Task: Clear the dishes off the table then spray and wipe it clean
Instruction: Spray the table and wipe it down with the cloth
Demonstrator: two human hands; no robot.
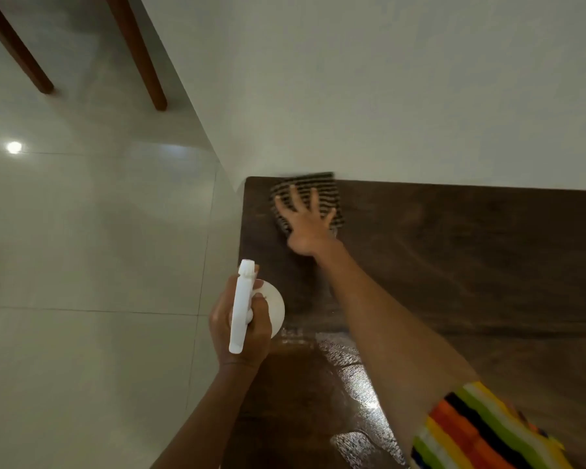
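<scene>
A dark brown wooden table [471,252] fills the right side, its far edge against a white wall. My right hand [307,221] lies flat with fingers spread on a striped dark-and-light cloth [322,187] at the table's far left corner. My left hand [241,326] grips a white spray bottle [242,306] over the table's left edge, its nozzle pointing away from me. Wet shiny streaks [356,377] show on the near part of the tabletop. No dishes are in sight.
The white wall [386,89] runs along the far side of the table. Pale glossy floor tiles [88,252] spread to the left. Two brown wooden furniture legs [139,52] stand at the upper left. My striped sleeve [481,431] shows at lower right.
</scene>
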